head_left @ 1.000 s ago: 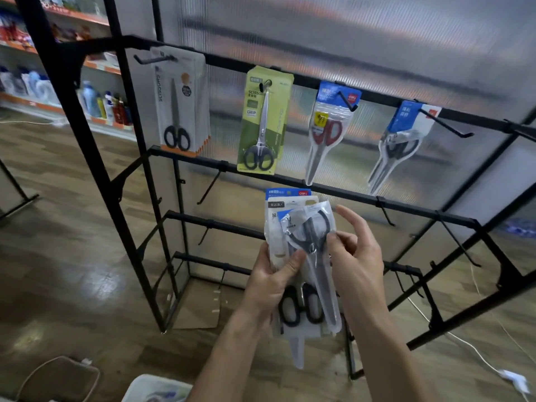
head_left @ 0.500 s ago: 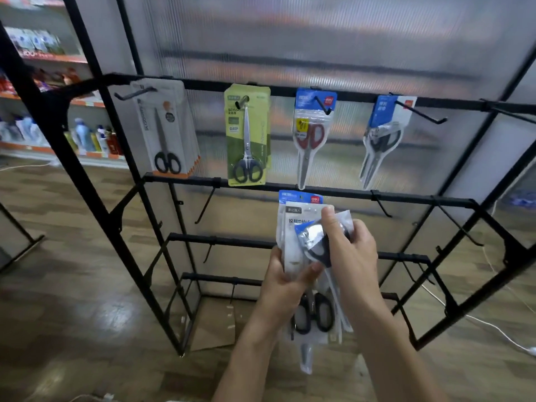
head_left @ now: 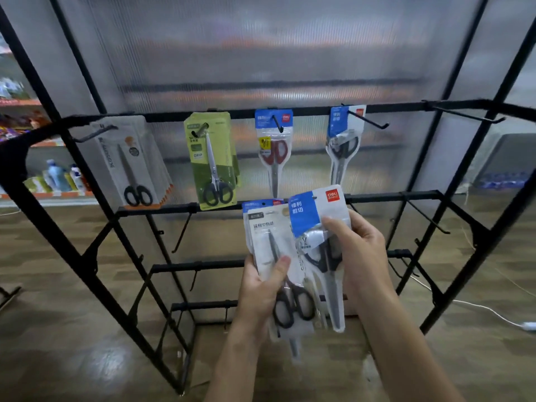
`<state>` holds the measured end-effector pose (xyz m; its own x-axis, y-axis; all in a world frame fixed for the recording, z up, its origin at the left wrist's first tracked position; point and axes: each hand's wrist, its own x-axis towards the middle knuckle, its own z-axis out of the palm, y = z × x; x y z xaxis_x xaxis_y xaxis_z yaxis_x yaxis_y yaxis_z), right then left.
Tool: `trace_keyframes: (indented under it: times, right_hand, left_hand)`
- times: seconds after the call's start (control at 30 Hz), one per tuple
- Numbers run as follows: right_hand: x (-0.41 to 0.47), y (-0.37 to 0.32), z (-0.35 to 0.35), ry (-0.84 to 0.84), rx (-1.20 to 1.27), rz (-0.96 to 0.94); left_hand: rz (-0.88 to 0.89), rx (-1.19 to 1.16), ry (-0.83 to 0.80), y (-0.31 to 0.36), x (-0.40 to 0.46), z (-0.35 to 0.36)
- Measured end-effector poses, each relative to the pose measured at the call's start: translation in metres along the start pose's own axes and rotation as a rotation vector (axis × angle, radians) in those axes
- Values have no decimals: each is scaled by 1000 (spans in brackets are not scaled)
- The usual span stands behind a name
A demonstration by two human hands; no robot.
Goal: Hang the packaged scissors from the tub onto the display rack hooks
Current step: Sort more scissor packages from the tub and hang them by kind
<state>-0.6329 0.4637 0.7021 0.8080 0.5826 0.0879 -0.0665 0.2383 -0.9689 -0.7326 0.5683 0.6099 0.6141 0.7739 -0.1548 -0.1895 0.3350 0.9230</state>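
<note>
Since half a second ago, right hand (head_left: 362,256) pulled the blue-label scissors pack (head_left: 319,236) sideways off the stack (head_left: 269,256), which left hand (head_left: 261,288) gripped.

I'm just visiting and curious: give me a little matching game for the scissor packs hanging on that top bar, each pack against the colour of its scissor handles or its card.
Things:
1. leftmost hanging pack
2. second hanging pack
3. third hanging pack
4. pack gripped by the right hand

Descriptions:
A. red handles
B. blue and white header, held below the top bar
C. green card
D. white card with orange lower edge

Pairs: 1-D, 2-C, 3-A, 4-B
</note>
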Motion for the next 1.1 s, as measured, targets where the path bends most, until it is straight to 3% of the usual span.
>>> trace_keyframes:
  times: [0.3, 0.9, 1.1]
  right_hand:
    - [13, -20, -27, 46, 114, -104]
    - [108, -65, -77, 16, 43, -189]
    - [137, -63, -81, 115, 61, -198]
  left_hand:
    - [138, 39, -25, 20, 13, 33]
    - [122, -37, 60, 21, 57, 106]
    - [186, -45, 87, 18, 70, 118]
